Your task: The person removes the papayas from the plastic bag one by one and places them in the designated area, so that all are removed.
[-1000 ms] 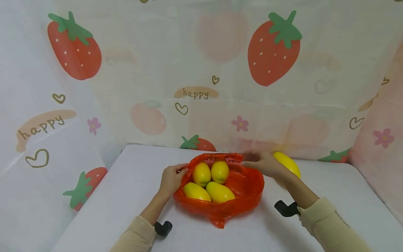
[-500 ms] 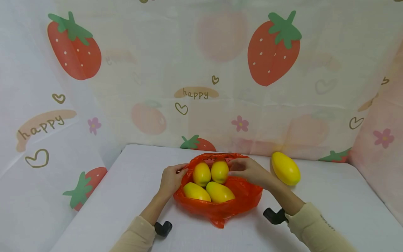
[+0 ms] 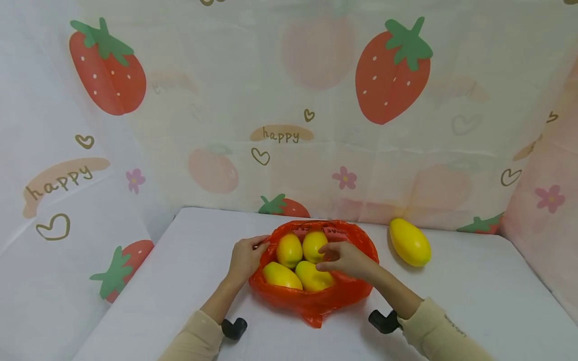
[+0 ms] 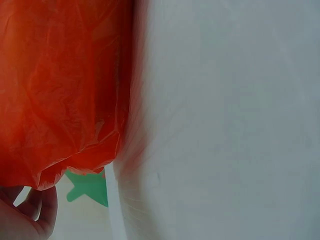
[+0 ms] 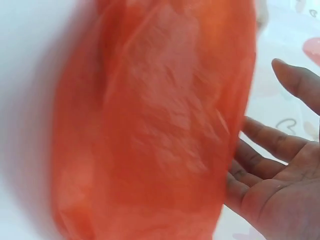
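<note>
A red plastic bag (image 3: 311, 303) stands on the table with its mouth spread wide, and several yellow mangoes (image 3: 281, 275) lie inside toward its left half. My left hand (image 3: 244, 259) pinches the bag's left rim between thumb and fingers. In the left wrist view, the fingers of that hand (image 4: 35, 215) meet the edge of the red film. My right hand (image 3: 349, 259) is over the bag's opening with loosely bent fingers, overlapping the two mangoes on the right. In the right wrist view, thumb and fingers of the right hand (image 5: 287, 182) are spread apart, holding nothing.
Another yellow mango (image 3: 410, 242) lies on the white table (image 3: 469, 301), right of the bag near the back. A strawberry-printed cloth (image 3: 334, 105) rises behind the table and along both sides.
My right hand has moved from the bag's far right rim leftward and nearer, over the opening. Its arm no longer covers the outside mango. The left hand keeps its place.
</note>
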